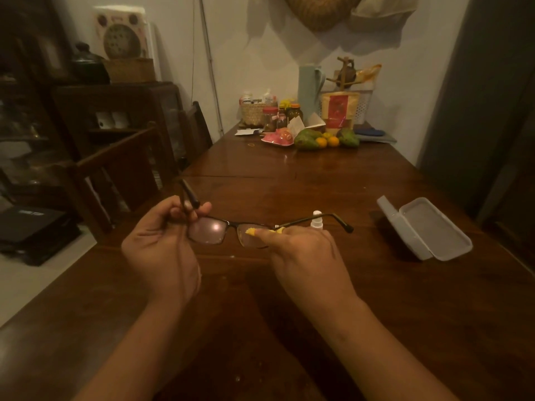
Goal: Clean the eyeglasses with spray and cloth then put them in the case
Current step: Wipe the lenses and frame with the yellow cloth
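Note:
Dark-framed eyeglasses [215, 231] are held above the wooden table [289, 183], temples unfolded. My left hand [162, 241] pinches the left temple near its hinge. My right hand [304, 250] presses a small yellow cloth [251, 232] against the right lens, fingers closed on it. A small white spray bottle [316, 219] stands on the table just behind my right hand, partly hidden by it. The grey glasses case [428, 230] lies open on the table to the right.
At the far end of the table stand a basket, jars, a thermos, a red packet and fruit [318, 138]. Wooden chairs [115, 175] line the left side. A dark cabinet [115, 111] stands at the left wall.

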A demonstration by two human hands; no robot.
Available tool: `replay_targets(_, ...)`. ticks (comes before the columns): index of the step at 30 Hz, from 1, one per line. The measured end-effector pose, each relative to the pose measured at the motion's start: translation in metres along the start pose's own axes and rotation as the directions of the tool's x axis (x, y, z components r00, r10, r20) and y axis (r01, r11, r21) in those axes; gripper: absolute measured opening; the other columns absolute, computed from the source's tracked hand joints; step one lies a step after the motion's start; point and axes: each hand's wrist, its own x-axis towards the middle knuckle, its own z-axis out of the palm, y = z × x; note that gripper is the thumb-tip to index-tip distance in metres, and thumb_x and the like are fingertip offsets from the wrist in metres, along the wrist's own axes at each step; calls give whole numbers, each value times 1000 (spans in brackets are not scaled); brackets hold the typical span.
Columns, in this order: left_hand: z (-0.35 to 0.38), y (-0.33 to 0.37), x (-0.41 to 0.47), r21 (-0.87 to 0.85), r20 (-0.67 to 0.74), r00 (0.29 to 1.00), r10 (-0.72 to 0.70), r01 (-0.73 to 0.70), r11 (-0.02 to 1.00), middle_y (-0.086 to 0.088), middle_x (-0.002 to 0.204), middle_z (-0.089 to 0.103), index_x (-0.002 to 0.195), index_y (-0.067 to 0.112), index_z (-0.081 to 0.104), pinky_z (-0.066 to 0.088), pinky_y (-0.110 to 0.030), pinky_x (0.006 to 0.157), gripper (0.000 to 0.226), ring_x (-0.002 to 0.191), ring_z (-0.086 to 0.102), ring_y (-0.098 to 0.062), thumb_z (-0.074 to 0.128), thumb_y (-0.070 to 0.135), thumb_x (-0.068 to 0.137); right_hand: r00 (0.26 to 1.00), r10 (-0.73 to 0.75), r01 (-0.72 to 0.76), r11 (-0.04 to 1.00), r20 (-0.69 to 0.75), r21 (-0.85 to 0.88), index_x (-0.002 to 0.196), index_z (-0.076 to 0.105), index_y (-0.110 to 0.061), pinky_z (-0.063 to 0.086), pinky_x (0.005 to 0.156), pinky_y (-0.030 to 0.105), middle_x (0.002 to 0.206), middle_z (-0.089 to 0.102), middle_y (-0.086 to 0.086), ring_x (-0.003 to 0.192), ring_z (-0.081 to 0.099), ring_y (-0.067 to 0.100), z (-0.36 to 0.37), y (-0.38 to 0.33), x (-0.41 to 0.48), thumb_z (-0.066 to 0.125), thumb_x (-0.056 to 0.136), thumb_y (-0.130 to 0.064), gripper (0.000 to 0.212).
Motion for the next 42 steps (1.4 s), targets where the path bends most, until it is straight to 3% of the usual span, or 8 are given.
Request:
replay_targets(10,0,-14,1,82,6,995,97,-97,992,5,73,69,80,27,75,58,-30,76,48,74,69,-15,51,-15,86,990,22,10,974,-138,227,125,66,-24,58,68,41,91,73,-1,79,66,16,-3,-4,1,68,96,-22,30)
replay_targets(14,5,-18,-9,90,64,994,91,-96,991,4,72,71,86,15,72,58,-27,72,37,73,71,-15,51,-15,86,992,23,11,963,-124,270,125,59,-25,60,79,35,103,71,-5,92,65,8,3,-13,0,70,91,-22,35)
replay_targets(23,13,-19,-15,38,32,999,-18,17,999,0,69,70,84,3,67,56,-24,64,23,71,72,-17,51,-12,90,959,-227,209,971,-169,-116,115,72,-34,24,99,48,118,73,-12,127,56,18,8,-8,-4,76,84,-21,34)
replay_targets(26,12,-16,-15,6,32,998,-51,51,999,-7,73,68,87,1,67,57,-25,65,21,73,71,-20,51,-12,90,951,-274,265,961,-141,-80,117,72,-29,38,95,57,123,71,-6,136,36,30,10,-5,-2,71,88,-19,31)
replay_targets(32,14,-15,-15,-7,17,996,-84,84,996,-6,70,68,84,2,66,56,-25,63,24,71,72,-20,49,-14,89,968,-248,248,969,-49,2,116,73,-29,46,85,60,124,69,-6,133,43,34,6,10,1,66,93,-23,25)
replay_targets(36,12,-16,-14,-9,49,995,-90,91,996,-18,76,66,85,4,68,57,-27,64,26,72,72,-25,49,-14,90,967,-222,217,975,-126,-56,113,74,-30,46,80,62,120,68,-6,133,39,35,8,10,1,72,90,-13,29)
replay_targets(39,10,-18,-14,-12,43,993,-113,114,993,-15,73,67,80,10,71,58,-31,64,33,73,72,-27,50,-14,88,937,-300,289,954,-176,-84,113,75,-32,29,91,44,119,70,-3,125,34,30,12,7,0,77,85,-15,32)
replay_targets(42,11,-20,-14,28,17,993,-121,120,992,-4,65,68,74,16,71,59,-38,64,38,70,72,-26,50,-13,88,921,-350,343,937,-174,-68,115,75,-35,16,83,33,121,70,-5,122,33,27,11,8,0,72,86,-27,30)
